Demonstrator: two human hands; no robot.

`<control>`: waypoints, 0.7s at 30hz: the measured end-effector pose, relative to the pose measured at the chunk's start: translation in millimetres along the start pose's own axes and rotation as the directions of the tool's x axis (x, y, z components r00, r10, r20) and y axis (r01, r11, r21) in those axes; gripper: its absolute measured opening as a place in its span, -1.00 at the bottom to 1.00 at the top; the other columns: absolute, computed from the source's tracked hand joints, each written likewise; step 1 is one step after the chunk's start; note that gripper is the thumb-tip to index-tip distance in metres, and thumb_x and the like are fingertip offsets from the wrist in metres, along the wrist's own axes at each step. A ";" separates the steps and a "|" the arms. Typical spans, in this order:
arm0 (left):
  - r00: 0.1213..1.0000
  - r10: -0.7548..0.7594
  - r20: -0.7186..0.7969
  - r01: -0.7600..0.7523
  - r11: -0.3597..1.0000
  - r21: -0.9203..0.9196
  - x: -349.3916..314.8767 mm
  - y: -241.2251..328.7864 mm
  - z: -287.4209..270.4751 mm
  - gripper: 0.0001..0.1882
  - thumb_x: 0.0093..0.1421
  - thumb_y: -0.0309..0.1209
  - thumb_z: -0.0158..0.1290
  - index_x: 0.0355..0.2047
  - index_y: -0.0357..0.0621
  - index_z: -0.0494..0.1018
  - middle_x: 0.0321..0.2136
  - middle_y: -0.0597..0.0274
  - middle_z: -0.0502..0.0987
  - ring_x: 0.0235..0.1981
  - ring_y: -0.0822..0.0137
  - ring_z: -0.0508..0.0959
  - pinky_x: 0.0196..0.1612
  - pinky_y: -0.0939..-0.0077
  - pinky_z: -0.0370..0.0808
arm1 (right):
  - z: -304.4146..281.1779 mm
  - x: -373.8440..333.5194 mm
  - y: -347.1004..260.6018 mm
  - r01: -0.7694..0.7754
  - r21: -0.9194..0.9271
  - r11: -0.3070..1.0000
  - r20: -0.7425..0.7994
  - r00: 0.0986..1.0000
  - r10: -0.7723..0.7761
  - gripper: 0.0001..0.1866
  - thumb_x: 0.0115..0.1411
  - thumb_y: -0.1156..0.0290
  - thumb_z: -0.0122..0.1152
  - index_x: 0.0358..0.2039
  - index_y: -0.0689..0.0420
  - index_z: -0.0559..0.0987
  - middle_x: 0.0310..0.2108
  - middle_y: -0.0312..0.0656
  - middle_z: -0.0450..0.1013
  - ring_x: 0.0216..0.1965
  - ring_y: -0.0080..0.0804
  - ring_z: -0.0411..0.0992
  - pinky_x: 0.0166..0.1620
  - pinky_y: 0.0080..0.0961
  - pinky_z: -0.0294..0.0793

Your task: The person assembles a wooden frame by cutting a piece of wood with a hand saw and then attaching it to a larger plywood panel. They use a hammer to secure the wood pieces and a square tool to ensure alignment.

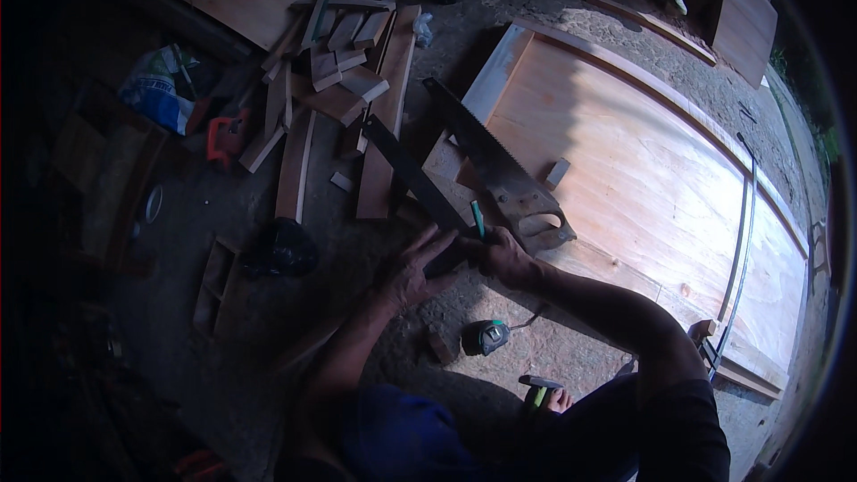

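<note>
My left hand [412,270] presses flat, fingers spread, on a dark metal square [412,177] that lies across a strip of wood on the ground. My right hand [503,254] is closed around a green pencil [478,219], its tip at the square's edge. A handsaw [486,161] with a wooden handle rests just beyond my right hand, its blade pointing away over the edge of a large plywood panel [643,178].
A tape measure [489,336] lies on the ground near my knees. A pile of wood offcuts [335,62] and long boards sits at the far left. A blue and white bag [161,87] and an orange tool [225,136] lie further left. A long thin metal bar [741,241] rests on the panel's right side.
</note>
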State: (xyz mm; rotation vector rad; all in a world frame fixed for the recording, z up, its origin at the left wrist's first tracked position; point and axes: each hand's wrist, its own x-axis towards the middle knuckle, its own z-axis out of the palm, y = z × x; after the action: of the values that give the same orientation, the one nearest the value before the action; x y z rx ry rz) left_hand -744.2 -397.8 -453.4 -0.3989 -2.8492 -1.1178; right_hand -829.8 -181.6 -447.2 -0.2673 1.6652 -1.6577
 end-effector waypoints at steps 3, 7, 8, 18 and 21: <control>1.000 0.002 0.008 -0.002 1.000 0.018 -1.7 -3.1 1.4 -0.16 0.10 -0.08 0.32 0.36 -0.03 0.30 0.35 -0.16 0.24 0.35 -0.06 0.32 0.31 0.18 0.38 | -0.6 -1.0 -4.6 -0.006 -0.084 0.996 0.013 1.000 0.007 -0.59 0.36 0.04 0.22 -0.24 0.20 0.64 -0.52 -0.27 0.50 -0.57 -0.61 0.36 -0.51 -0.57 0.28; 0.999 0.029 0.020 -0.029 1.000 -0.005 -0.4 0.9 -3.1 -0.12 0.10 -0.05 0.32 0.37 -0.07 0.27 0.34 -0.17 0.26 0.35 -0.09 0.32 0.34 0.15 0.35 | -15.5 -0.7 -15.3 0.026 -0.361 0.932 -0.085 0.995 -0.060 -0.42 0.40 -0.11 0.06 -0.23 0.25 0.62 -0.53 -0.18 0.49 -0.54 -0.38 0.41 -0.39 -0.33 0.39; 0.999 0.037 0.012 -0.037 0.999 -0.022 0.3 0.0 -3.3 -0.11 0.11 -0.02 0.30 0.38 -0.06 0.26 0.34 -0.16 0.26 0.35 -0.09 0.32 0.34 0.14 0.34 | -21.0 1.2 -17.2 0.046 -0.440 0.897 -0.123 0.986 -0.111 -0.39 0.42 -0.15 0.01 -0.22 0.26 0.61 -0.53 -0.15 0.49 -0.54 -0.30 0.43 -0.35 -0.26 0.42; 0.999 -0.030 0.037 0.026 0.994 0.108 -4.9 5.4 -9.9 -0.14 0.12 0.09 0.22 0.39 0.15 0.26 0.32 -0.11 0.31 0.32 -0.08 0.35 0.32 0.07 0.34 | -30.2 -12.9 -63.9 0.355 -0.741 0.570 0.044 0.873 -0.486 -0.73 0.34 0.21 0.20 -0.18 0.15 0.65 -0.48 -0.06 0.54 -0.47 -0.23 0.53 -0.35 -0.24 0.46; 1.000 -0.010 0.021 0.008 0.996 0.092 -3.5 5.2 -10.5 -0.16 0.13 0.06 0.22 0.40 0.17 0.26 0.31 -0.10 0.32 0.31 -0.07 0.36 0.31 0.08 0.35 | -27.7 -14.5 -69.0 0.482 -0.703 0.523 0.174 0.830 -0.530 -0.77 0.20 0.37 0.27 -0.15 0.14 0.67 -0.43 -0.04 0.57 -0.41 -0.20 0.58 -0.32 -0.26 0.50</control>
State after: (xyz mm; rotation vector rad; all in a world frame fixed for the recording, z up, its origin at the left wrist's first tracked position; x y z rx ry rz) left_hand -739.9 -402.0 -442.7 -0.3960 -2.9103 -0.9855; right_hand -861.7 -160.7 -381.7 -1.2224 2.4057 -1.2643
